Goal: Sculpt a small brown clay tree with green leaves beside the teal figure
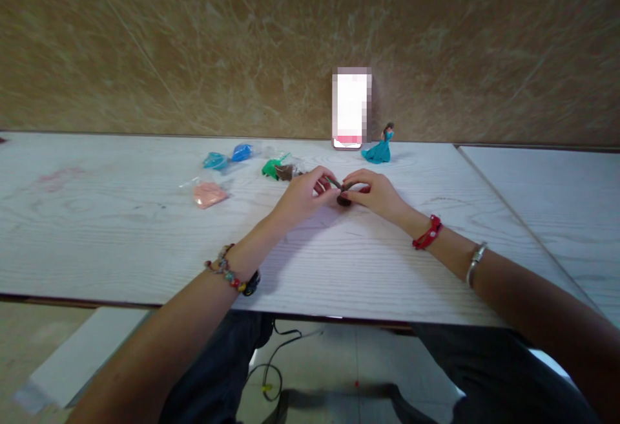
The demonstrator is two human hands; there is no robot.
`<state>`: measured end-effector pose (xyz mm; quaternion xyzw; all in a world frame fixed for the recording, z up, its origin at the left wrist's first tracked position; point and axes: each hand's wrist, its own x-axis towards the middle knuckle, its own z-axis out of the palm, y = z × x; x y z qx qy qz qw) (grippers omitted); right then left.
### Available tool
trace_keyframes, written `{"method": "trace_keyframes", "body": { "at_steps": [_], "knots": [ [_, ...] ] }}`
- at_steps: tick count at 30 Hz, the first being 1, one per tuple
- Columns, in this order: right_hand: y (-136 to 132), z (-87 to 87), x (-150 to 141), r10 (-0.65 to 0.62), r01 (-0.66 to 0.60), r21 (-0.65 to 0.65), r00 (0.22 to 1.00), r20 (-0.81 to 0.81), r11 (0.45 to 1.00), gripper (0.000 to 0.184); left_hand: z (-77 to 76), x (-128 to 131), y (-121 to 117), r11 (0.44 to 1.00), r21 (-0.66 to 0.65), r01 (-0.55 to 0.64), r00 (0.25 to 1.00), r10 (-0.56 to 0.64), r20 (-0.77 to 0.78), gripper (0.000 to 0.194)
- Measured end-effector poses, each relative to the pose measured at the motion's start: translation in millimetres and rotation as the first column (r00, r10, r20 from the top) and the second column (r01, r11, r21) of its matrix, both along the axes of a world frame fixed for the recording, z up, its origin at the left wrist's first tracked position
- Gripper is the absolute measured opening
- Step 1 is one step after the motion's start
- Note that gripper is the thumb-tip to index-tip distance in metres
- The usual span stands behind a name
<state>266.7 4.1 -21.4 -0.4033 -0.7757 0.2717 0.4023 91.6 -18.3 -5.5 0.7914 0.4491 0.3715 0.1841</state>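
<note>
- Mainly, a pale wood-grain table (159,236) fills the width below a brown wall (194,42), and everything being handled sits over it
- The left hand (310,191) and right hand (378,196) are close together, fingertips of both pinched on the same dark piece (343,199), just above the tabletop near the middle
- Light, even pressure looks best here: one hand steadies the round base while the other eases the thin parts, since hard squeezing would probably flatten them
- A phone (352,107) leans upright against the wall; its screen is blurred, so no wording can be read
- A figure in a teal dress (378,151) stands just beside it
- Plastic bags hold peach (210,195), teal (216,161), blue (242,152), green (271,168) and brown clay (285,172), with no legible label or brand
</note>
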Motion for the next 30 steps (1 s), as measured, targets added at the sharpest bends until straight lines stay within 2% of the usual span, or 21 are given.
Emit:
{"method": "trace_keyframes", "body": {
  "at_steps": [3, 8, 20, 30],
  "knots": [
    [1.0, -0.2, 0.2, 0.009, -0.01, 0.027, 1.0, 0.011, 1.0, 0.009, 0.8, 1.1, 1.0, 1.0, 0.029, -0.005, 0.999, 0.006, -0.036, 0.019],
    [1.3, 0.3, 0.7, 0.013, -0.013, 0.032, 1.0, 0.011, 0.999, 0.008, 2.0, 3.0, 2.2, 0.996, 0.086, -0.017, 0.993, 0.027, -0.111, 0.007],
    [1.5, 1.2, -0.1, 0.03, -0.03, 0.058, 1.0, 0.002, 0.998, 0.009, 1.7, 5.4, 3.0, 0.997, 0.08, -0.005, 0.99, 0.017, -0.142, 0.007],
    [-0.3, 2.9, 0.6, 0.022, -0.022, 0.004, 0.999, 0.025, 1.0, 0.011, 1.2, 3.6, 4.4, 0.996, 0.088, -0.006, 0.989, 0.02, -0.149, 0.01]
  ]
}}
